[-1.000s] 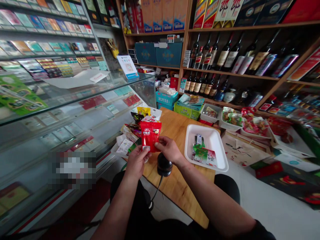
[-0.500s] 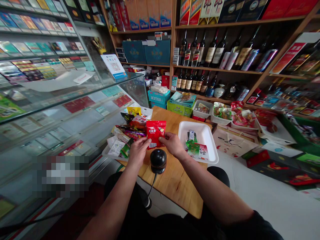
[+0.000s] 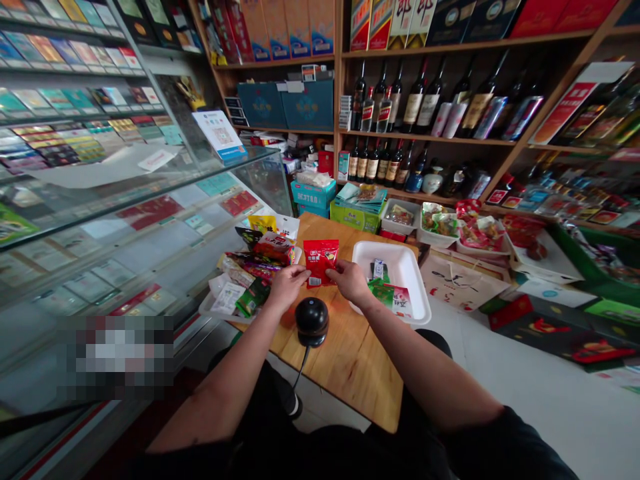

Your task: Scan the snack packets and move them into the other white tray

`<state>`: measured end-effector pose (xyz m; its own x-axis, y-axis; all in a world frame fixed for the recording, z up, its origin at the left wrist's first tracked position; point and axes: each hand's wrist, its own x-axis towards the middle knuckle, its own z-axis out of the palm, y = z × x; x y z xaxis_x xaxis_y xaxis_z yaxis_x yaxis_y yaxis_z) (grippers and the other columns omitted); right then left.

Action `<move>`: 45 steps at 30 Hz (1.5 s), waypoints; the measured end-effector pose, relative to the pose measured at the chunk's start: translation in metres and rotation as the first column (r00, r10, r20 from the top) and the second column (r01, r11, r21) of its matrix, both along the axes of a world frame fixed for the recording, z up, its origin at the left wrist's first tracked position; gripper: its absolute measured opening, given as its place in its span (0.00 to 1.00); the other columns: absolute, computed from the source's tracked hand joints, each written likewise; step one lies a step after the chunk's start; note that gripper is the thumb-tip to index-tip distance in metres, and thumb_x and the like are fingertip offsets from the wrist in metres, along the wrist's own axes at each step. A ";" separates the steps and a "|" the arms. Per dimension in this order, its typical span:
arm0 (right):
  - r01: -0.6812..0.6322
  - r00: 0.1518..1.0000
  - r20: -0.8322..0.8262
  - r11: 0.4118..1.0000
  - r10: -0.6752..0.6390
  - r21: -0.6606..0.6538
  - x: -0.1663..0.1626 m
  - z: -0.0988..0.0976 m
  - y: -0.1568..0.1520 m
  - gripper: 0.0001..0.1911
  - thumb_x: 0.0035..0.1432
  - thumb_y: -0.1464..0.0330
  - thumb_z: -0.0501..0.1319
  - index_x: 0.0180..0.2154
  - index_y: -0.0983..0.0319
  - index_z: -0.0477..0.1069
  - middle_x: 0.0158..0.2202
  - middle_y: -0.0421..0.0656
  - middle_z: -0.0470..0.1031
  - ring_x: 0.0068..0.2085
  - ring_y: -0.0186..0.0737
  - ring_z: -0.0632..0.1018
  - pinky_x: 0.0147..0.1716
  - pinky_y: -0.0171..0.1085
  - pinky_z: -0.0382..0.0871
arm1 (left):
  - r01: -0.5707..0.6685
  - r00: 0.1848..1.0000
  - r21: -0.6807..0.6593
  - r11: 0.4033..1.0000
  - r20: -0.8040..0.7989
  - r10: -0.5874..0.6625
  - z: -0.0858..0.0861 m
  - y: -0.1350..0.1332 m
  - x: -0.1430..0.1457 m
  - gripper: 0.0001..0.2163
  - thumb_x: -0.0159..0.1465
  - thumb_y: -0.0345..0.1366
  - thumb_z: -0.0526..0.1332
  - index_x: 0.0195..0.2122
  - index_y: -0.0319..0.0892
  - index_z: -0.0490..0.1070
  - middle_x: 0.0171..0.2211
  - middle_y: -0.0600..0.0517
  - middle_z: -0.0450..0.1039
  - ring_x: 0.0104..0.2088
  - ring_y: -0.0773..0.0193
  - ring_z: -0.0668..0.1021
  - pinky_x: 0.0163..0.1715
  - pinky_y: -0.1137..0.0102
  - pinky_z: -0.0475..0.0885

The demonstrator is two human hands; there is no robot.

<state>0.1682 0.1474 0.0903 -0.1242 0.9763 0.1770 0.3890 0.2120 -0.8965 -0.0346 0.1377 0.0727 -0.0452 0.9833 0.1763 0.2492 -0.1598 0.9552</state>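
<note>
A red snack packet point(image 3: 321, 259) is held upright above the wooden table point(image 3: 350, 373), its printed front facing me. My left hand point(image 3: 289, 287) pinches its lower left edge, and my right hand point(image 3: 351, 280) grips its lower right edge. Just nearer to me stands a round black scanner-like device point(image 3: 311, 321) with a cable. On the left, a white tray point(image 3: 213, 308) is heaped with colourful snack packets point(image 3: 270, 250). To the right, a second white tray point(image 3: 423, 293) holds several small packets, among them a green and pink one point(image 3: 395, 299).
A glass display counter point(image 3: 165, 220) with small boxes runs along my left. Shelves of bottles point(image 3: 385, 107) stand behind the table. A green carton point(image 3: 355, 215), trays of packaged food point(image 3: 440, 223) and a white gift bag point(image 3: 463, 283) sit behind and to the right.
The red packet has moved slightly right and away from the black device, both hands still on it. The whole view has shifted a little.
</note>
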 end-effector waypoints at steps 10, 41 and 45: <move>0.030 0.997 0.077 0.999 -0.031 0.019 0.001 -0.024 0.004 0.12 0.57 0.60 0.60 0.31 0.62 0.75 0.24 0.38 0.73 0.26 0.33 0.69 0.26 0.32 0.56 | 0.021 0.988 0.005 1.000 -0.154 -0.020 -0.011 0.003 0.000 0.15 0.61 0.50 0.62 0.34 0.42 0.76 0.26 0.52 0.75 0.24 0.62 0.74 0.29 0.69 0.67; 0.128 0.985 0.114 0.992 -0.129 0.010 -0.006 -0.031 0.007 0.07 0.55 0.66 0.62 0.35 0.62 0.73 0.30 0.40 0.75 0.30 0.36 0.72 0.30 0.33 0.60 | 0.025 0.976 0.017 1.000 -0.218 -0.021 -0.012 0.009 -0.003 0.12 0.60 0.46 0.63 0.34 0.42 0.79 0.31 0.48 0.79 0.30 0.59 0.77 0.32 0.68 0.68; 0.151 0.987 0.049 0.988 -0.151 0.015 0.002 -0.021 0.004 0.07 0.55 0.65 0.61 0.35 0.62 0.72 0.31 0.41 0.76 0.30 0.37 0.73 0.31 0.34 0.62 | 0.010 0.970 0.078 0.997 -0.242 0.009 0.000 0.008 0.011 0.11 0.62 0.44 0.61 0.34 0.43 0.78 0.31 0.49 0.79 0.31 0.59 0.77 0.33 0.68 0.68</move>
